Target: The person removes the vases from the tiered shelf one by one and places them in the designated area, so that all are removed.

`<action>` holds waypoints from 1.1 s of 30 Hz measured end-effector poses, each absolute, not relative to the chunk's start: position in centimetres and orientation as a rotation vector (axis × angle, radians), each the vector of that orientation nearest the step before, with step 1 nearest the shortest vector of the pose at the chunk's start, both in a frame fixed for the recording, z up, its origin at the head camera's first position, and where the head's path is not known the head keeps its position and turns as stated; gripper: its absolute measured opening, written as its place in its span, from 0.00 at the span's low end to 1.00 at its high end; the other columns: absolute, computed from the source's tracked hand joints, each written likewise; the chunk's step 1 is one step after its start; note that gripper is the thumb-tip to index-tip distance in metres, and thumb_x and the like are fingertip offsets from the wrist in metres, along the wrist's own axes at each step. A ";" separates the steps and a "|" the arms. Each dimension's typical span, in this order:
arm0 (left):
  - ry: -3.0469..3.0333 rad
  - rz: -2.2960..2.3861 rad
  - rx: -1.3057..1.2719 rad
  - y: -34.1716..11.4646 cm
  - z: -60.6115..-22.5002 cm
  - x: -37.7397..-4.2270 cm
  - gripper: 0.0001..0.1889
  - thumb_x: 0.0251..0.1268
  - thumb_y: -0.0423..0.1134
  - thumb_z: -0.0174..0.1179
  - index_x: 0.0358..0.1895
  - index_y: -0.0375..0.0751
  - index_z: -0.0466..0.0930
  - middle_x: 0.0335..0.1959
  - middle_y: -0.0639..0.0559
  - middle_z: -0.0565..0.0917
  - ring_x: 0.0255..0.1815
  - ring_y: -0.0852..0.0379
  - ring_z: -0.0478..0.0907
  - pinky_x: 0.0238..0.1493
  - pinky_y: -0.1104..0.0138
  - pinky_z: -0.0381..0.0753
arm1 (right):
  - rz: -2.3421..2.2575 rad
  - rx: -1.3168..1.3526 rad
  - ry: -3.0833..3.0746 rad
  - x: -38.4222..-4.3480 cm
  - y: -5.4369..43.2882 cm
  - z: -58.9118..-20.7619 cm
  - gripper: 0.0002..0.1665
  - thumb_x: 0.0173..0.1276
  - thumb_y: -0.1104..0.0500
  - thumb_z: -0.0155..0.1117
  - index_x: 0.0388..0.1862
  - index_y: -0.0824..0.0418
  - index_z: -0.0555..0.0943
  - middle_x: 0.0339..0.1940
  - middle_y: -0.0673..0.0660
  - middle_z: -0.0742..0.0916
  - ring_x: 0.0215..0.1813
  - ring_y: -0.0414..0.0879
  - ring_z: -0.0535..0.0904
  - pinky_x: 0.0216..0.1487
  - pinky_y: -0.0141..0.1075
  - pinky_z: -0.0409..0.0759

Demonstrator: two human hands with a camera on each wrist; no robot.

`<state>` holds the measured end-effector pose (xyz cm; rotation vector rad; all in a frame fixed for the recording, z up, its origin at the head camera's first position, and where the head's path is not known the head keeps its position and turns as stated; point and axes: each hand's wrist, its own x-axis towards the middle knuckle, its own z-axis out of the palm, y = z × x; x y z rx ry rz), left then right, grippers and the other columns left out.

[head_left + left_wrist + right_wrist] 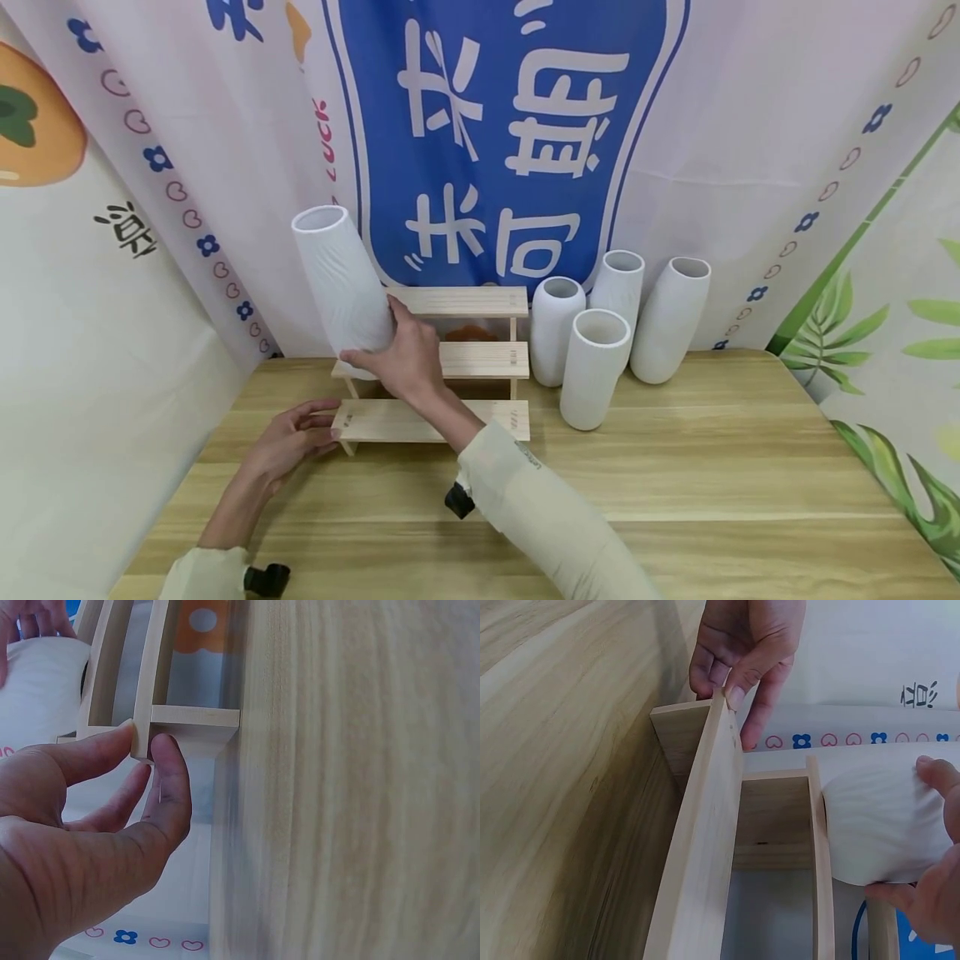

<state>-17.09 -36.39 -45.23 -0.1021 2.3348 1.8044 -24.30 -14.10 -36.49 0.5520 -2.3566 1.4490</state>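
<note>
A white textured vase (341, 279) stands tilted in the head view at the left end of a three-step wooden rack (431, 421). My right hand (411, 350) grips it low, thumb and fingers on opposite sides. Its base is at the middle step (480, 358); whether it bears on the board I cannot tell. At the rack's lowest step, my left hand (288, 442) pinches the board's left end between thumb and fingers. The left wrist view shows that thumb and fingertips (176, 761) on the board's end. From the right wrist, the vase (885, 817) lies beside the middle board's edge.
Right of the rack, several white vases stand grouped: a short one (558, 333), a ribbed one in front (596, 371), and a tall one (670, 321) at the right. A printed curtain (720, 192) hangs behind the wooden table (675, 483).
</note>
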 end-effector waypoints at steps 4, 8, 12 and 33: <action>2.343 1.796 -0.116 -36.3 -45.2 -17.1 0.34 0.78 0.29 0.60 0.81 0.24 0.59 0.74 0.22 0.70 0.53 0.65 0.84 0.57 0.69 0.91 | 1.465 0.539 -2.351 -23.7 -13.2 -36.5 0.55 0.52 0.44 0.91 0.77 0.55 0.76 0.65 0.55 0.90 0.61 0.50 0.89 0.60 0.43 0.92; 2.354 1.789 -0.129 -36.2 -45.1 -17.2 0.34 0.78 0.29 0.61 0.81 0.25 0.59 0.74 0.23 0.70 0.52 0.65 0.84 0.56 0.70 0.91 | 1.497 0.512 -2.341 -23.0 -11.7 -36.5 0.54 0.51 0.45 0.92 0.76 0.54 0.78 0.63 0.55 0.91 0.59 0.49 0.89 0.58 0.43 0.92; 2.356 1.785 -0.136 -36.3 -45.0 -17.0 0.35 0.77 0.30 0.62 0.81 0.25 0.59 0.74 0.23 0.71 0.52 0.64 0.84 0.55 0.69 0.91 | 1.552 0.483 -2.300 -22.0 -10.1 -36.7 0.54 0.47 0.48 0.93 0.74 0.55 0.80 0.60 0.55 0.92 0.58 0.49 0.90 0.56 0.43 0.92; 2.354 1.780 -0.184 -36.1 -45.0 -17.0 0.34 0.76 0.28 0.62 0.81 0.28 0.61 0.72 0.27 0.74 0.52 0.63 0.84 0.56 0.69 0.91 | 1.755 0.548 -2.138 -19.1 -3.4 -38.9 0.50 0.46 0.55 0.94 0.70 0.53 0.81 0.63 0.54 0.90 0.60 0.50 0.90 0.53 0.47 0.94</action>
